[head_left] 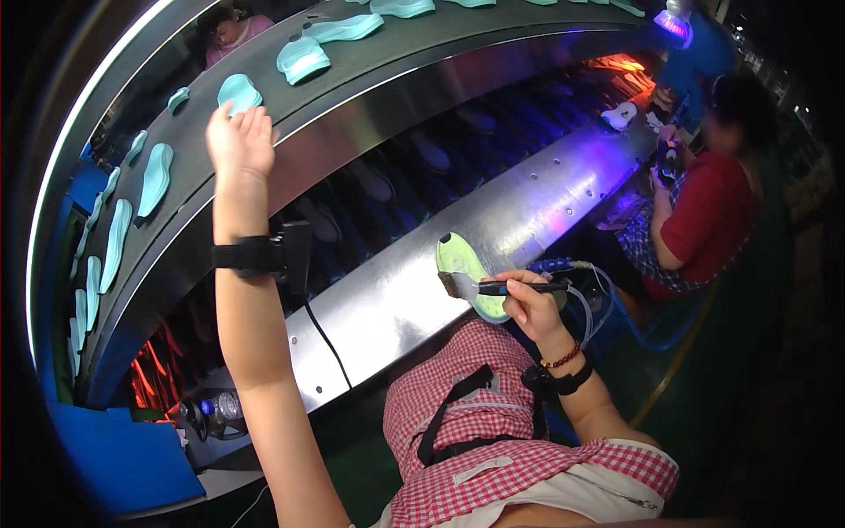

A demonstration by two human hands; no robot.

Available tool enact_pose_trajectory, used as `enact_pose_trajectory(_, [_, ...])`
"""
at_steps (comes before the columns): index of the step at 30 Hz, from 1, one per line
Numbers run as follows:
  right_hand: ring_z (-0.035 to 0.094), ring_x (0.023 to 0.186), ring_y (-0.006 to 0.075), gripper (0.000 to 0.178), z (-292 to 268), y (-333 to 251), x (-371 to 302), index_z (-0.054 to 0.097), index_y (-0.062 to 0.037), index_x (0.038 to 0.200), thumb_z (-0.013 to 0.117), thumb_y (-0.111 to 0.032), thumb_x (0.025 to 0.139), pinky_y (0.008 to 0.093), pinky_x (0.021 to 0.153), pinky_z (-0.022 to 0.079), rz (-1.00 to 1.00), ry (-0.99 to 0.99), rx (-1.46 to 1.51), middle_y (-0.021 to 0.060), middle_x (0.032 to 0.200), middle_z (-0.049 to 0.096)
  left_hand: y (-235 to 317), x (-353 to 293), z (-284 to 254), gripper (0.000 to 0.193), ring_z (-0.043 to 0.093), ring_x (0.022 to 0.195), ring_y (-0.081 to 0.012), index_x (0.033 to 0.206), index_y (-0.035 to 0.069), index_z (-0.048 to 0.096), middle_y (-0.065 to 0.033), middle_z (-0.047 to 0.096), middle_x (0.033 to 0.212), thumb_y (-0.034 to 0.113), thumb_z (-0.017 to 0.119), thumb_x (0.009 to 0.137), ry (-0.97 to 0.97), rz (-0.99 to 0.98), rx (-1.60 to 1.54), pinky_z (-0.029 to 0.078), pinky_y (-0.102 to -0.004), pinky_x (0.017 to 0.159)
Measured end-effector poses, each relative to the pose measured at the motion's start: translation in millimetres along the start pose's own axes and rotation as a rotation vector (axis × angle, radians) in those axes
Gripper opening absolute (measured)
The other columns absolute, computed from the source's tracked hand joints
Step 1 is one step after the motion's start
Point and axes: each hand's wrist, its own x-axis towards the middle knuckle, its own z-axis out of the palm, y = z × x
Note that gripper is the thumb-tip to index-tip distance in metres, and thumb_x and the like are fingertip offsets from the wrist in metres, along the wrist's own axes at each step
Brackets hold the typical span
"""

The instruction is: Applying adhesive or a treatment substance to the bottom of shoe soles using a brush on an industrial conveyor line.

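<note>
My left hand (242, 143) reaches over the conveyor belt, palm showing and fingers stretched out. Just beyond its fingertips lies a turquoise shoe sole (238, 91); whether they touch it I cannot tell. In my right hand (532, 310) is a flat brush (510, 288) with a black handle and dark bristles. The bristles are at the edge of a light green shoe sole (461, 256), which lies at the edge of the metal ledge in front of me. Part of this sole is hidden behind the brush and my right hand.
Several turquoise soles, one of them here (156, 180), lie along the curved dark belt (189, 132). Below it runs a shiny metal ledge (378, 308). A co-worker in red (717, 189) sits at the right, near a white shoe part (620, 116). Blue hoses (629, 326) hang nearby.
</note>
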Motion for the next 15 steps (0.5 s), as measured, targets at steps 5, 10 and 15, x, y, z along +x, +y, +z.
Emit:
enact_pose_trajectory(5, [0.035,0.042,0.0005,0.019,10,-2,2,0.060,0.0055,0.097,0.050,-0.005,0.085,0.0149,0.038,0.027,-0.053,0.025,-0.232,0.0066,0.076,0.063,-39,17,27,0.058,0.043,0.120,-0.0308,0.125,-0.008,0.038,-0.0258,0.044,0.126,0.024,0.054,0.080,-0.239,0.602,1.175,0.034,-0.0378,0.099])
enact_pose_trajectory(10, [0.039,0.046,0.0017,0.020,14,3,2,0.060,0.0057,0.099,0.052,-0.006,0.085,0.0156,0.042,0.031,-0.027,0.006,-0.161,0.0069,0.077,0.063,-50,24,51,0.072,0.031,0.126,-0.0390,0.133,-0.003,0.028,-0.0274,0.028,0.136,0.035,0.056,0.079,-0.079,0.649,1.689,0.029,-0.0415,0.102])
enact_pose_trajectory(15, [0.059,0.077,0.0119,0.024,10,6,-1,0.057,0.0061,0.105,0.054,-0.004,0.083,0.0214,0.068,0.046,-0.046,0.031,-0.269,0.0141,0.099,0.062,-46,36,53,0.068,0.035,0.120,-0.0395,0.128,0.003,0.035,-0.0253,0.035,0.129,0.043,0.057,0.078,0.083,0.442,1.704,0.034,-0.0449,0.097])
